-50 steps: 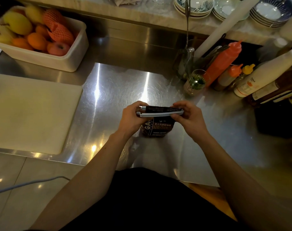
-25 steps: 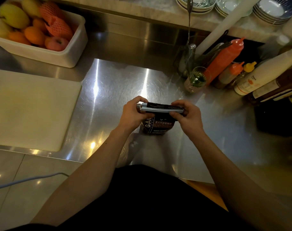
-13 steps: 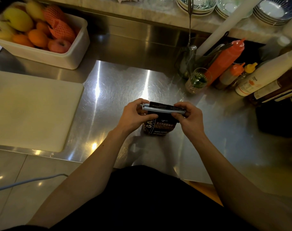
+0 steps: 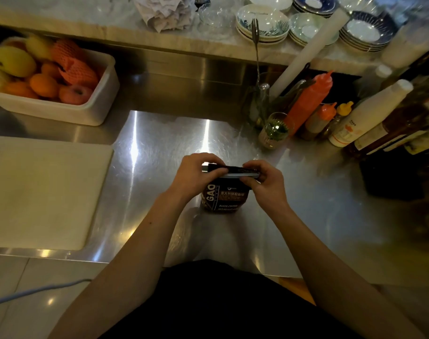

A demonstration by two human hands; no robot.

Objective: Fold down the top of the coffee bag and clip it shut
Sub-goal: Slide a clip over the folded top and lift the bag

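A dark coffee bag (image 4: 224,199) with white lettering stands upright on the steel counter (image 4: 159,148), its top folded over. A long pale grey clip (image 4: 235,175) lies across the folded top. My left hand (image 4: 196,176) pinches the left end of the clip and fold, thumb reaching toward the middle. My right hand (image 4: 262,182) grips the right end, fingers curled over the clip. Both hands hide the clip's ends.
A white cutting board (image 4: 42,192) lies at left, with a white tub of fruit (image 4: 51,79) behind it. Sauce bottles (image 4: 308,101) and a small glass jar (image 4: 273,130) crowd the right back. Stacked bowls (image 4: 262,23) sit on the raised ledge.
Both hands have stayed on the clip and folded top. The thumbs have pressed closer together along the clip, and the bag has settled a little lower and nearer.
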